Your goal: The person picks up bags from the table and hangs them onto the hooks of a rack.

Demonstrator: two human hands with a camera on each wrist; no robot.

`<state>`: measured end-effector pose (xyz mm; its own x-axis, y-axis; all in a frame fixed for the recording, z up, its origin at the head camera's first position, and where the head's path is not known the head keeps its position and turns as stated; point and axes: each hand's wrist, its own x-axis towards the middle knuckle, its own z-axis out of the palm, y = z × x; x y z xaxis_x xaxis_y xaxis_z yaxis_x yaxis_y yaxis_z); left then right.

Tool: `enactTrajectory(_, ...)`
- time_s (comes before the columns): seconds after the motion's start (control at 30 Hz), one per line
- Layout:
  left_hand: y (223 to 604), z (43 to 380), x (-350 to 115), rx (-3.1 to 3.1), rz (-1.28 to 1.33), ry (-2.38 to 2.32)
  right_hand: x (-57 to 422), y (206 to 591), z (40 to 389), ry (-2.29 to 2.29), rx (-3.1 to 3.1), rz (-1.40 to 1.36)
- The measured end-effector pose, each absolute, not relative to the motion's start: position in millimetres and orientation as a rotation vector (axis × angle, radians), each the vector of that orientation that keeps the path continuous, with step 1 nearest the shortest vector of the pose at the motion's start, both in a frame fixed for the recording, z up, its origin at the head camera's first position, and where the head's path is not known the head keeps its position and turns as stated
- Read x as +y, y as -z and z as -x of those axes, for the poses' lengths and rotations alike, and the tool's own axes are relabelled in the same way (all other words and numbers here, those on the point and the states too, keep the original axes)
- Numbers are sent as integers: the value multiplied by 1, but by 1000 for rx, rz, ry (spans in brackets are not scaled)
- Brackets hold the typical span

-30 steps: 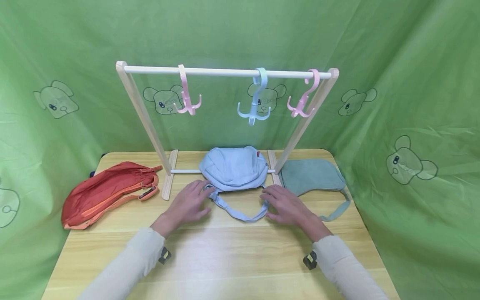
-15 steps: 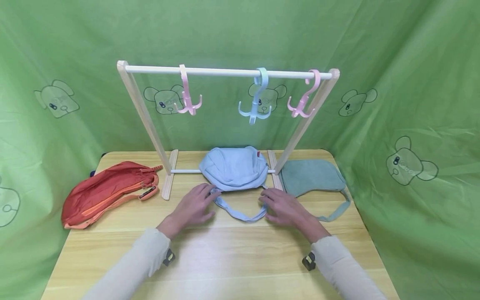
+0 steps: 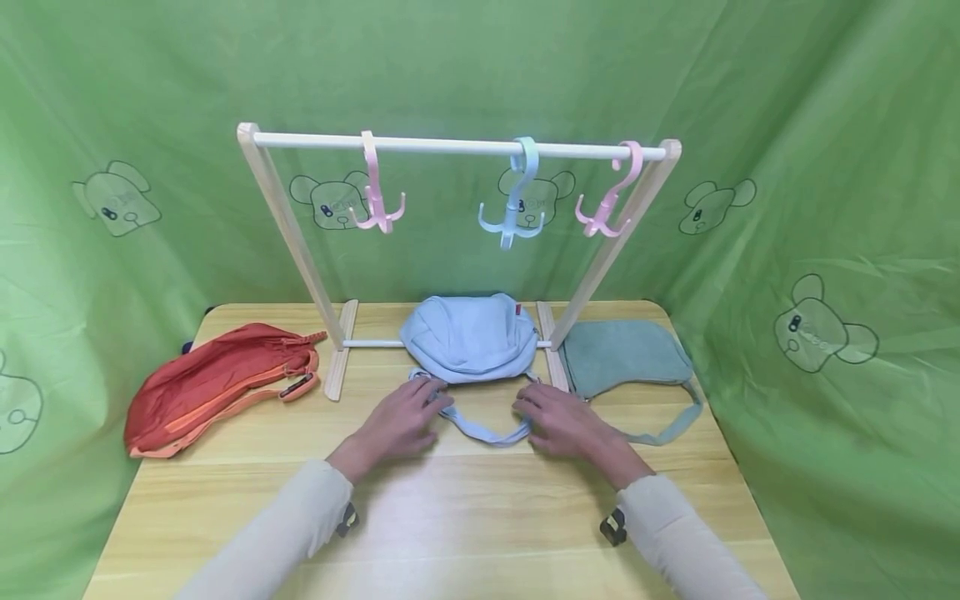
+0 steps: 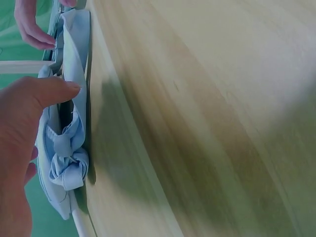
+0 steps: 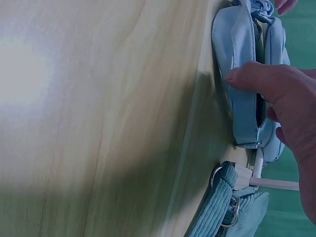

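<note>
A light blue shoulder bag (image 3: pixel 476 337) lies mid-table under the hook rack, its strap (image 3: pixel 483 433) looped toward the front. My left hand (image 3: pixel 401 417) is over the strap's left end, fingers loosely bent. In the left wrist view its thumb overlaps the strap, above a knot (image 4: pixel 69 168). On the other side, my right hand (image 3: pixel 566 421) hovers at the strap's right end with relaxed fingers. The right wrist view has that thumb (image 5: pixel 247 76) right at the strap's edge. Neither hand visibly grips the strap.
Above the bag, a wooden rack (image 3: pixel 288 225) carries two pink hooks (image 3: pixel 377 187) and a blue hook (image 3: pixel 513 200) on its white rod. A red bag (image 3: pixel 225 387) lies left, a grey-green bag (image 3: pixel 626 358) right. Green curtains enclose the table (image 3: pixel 480 517).
My left hand has moved right and slightly toward me along the strap. My right hand has shifted a little left and nearer. The bags and hooks stay in place.
</note>
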<state>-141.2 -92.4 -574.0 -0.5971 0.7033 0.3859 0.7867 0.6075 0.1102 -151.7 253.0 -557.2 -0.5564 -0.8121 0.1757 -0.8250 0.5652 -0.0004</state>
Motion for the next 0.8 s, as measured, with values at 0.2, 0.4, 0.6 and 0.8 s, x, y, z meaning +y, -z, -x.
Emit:
enactTrajectory(0.2, 578, 141, -86, -2530, 1241, 393, 249, 559, 151, -104, -2626, -1423)
enactTrajectory(0.4, 578, 141, -78, -2545, 1259, 369, 247, 561, 150, -43, -2651, -1422)
enactTrajectory(0.6, 581, 141, -71, -2538, 1300, 315, 247, 563, 148, 10, -2695, -1406)
enactTrajectory(0.8, 585, 142, -66, -2519, 1327, 294, 246, 566, 147, 11, -2688, -1401)
